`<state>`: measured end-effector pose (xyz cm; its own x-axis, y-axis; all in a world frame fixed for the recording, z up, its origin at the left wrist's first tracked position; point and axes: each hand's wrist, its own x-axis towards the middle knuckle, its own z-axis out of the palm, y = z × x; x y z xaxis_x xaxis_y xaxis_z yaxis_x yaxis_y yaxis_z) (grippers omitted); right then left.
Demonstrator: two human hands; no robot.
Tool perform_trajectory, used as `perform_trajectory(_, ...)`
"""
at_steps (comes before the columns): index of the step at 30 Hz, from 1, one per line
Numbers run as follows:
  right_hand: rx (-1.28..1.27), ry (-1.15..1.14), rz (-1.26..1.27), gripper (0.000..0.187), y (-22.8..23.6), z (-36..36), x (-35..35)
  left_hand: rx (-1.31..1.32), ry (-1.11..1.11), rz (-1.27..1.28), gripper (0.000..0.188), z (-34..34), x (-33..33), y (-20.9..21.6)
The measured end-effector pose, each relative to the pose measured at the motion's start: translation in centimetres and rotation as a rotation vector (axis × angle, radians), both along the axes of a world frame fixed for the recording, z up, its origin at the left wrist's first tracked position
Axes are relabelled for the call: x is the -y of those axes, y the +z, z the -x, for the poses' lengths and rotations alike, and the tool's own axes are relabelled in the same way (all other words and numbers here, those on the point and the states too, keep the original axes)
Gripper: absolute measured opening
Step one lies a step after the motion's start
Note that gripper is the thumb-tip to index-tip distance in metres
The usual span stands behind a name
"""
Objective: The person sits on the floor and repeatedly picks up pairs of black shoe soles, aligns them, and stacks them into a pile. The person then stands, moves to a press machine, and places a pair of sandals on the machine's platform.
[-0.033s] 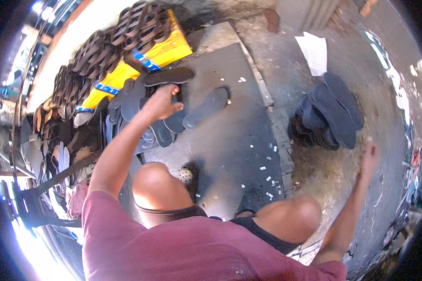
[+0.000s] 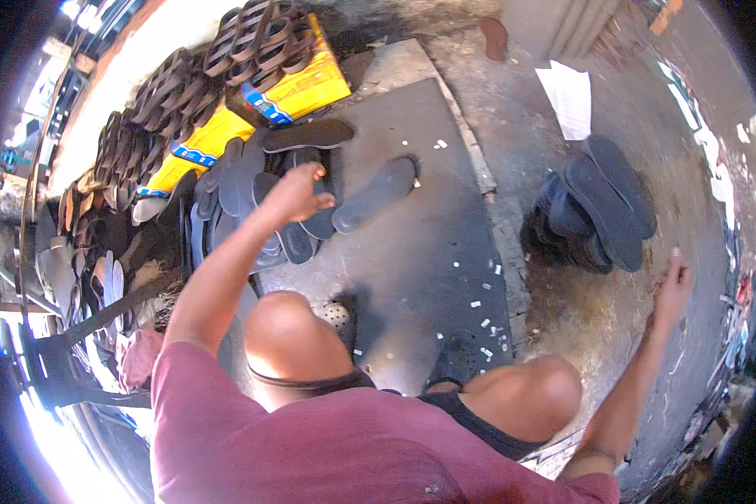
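My left hand (image 2: 297,195) reaches over a loose pile of dark shoe soles (image 2: 242,181), thumb and fingers apart with nothing between them. One grey sole (image 2: 376,195) lies flat on the board just right of that hand. Beyond it, a darker sole (image 2: 309,134) rests across the far end of the pile. On the right, my right hand (image 2: 673,288) is beside a stack of dark soles (image 2: 606,202), apart from it. Its fingers look curled together, and I see nothing in them.
Yellow boxes (image 2: 298,92) with brown strapped sandal uppers (image 2: 256,42) on top stand at the far left. White papers (image 2: 569,101) lie beyond the right stack. Small white bits (image 2: 485,323) are scattered over the dark board (image 2: 412,277). A brown sole (image 2: 495,39) lies farther back.
The view has shifted slightly. My right hand has moved a little to the right, away from the stack. The left hand has come slightly nearer, still over the pile.
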<state>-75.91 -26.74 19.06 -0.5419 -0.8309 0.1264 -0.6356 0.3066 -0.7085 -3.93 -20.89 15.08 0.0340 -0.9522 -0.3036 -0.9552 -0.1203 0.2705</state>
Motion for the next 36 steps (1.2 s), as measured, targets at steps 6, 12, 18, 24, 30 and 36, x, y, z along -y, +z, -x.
perform_trajectory(6, -0.077, 0.973, -0.145, 0.025, 6.7, -27.3, -0.6, 0.099, -0.051, -0.037, 0.120, 1.1, -1.5, -16.5)
perform_trajectory(12, 0.248, 0.683, -0.655, 0.073, -11.4, -42.5, -4.1, -0.572, 0.247, -0.041, 0.122, 7.9, -2.0, -18.1)
perform_trajectory(18, 0.311, 0.604, -0.498, 0.056, -20.1, -46.7, -9.4, 0.047, 0.259, 0.347, 0.108, -0.5, -5.7, -14.8)
perform_trajectory(24, -0.329, 1.309, -0.610, 0.041, -18.7, -44.5, -11.0, -0.075, 0.224, 0.209, 0.083, -4.0, -3.4, -15.5)
perform_trajectory(30, -0.096, 1.299, -0.759, 0.043, -16.2, -45.7, -11.5, -0.580, 0.108, 0.233, 0.059, -6.2, -7.2, -10.5)
perform_trajectory(36, 0.973, 0.949, -0.905, 0.051, -15.2, -57.6, -11.3, -0.422, 0.848, 0.885, 0.054, -16.5, -16.8, -3.6)
